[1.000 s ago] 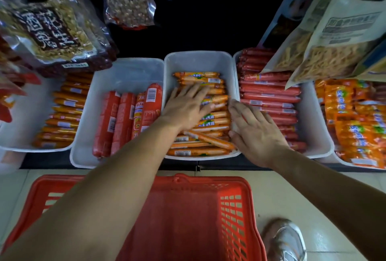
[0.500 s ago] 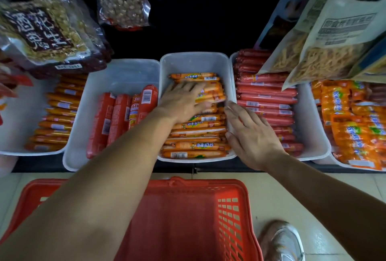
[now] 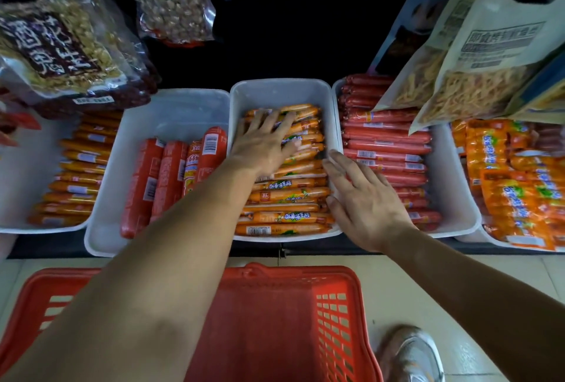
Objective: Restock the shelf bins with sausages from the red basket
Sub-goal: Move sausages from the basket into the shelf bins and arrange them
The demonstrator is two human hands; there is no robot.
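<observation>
Since a second ago the left hand (image 3: 263, 144) has reached farther back in the bin, and the slanted sausage near the front now lies straight. I see that hand flat, fingers spread, pressing on the slim orange plastic-wrapped sausages (image 3: 287, 216). They lie crosswise in stacked rows, too many to count, in the middle white rectangular plastic bin (image 3: 281, 91). The right hand (image 3: 367, 204), fingers straight, rests along that bin's right wall. I count five white bins (image 3: 171, 106) along the shelf. Four thick red sausages (image 3: 168, 173) lie lengthwise in the second from the left. One red plastic mesh basket (image 3: 275, 320) sits on the floor below.
</observation>
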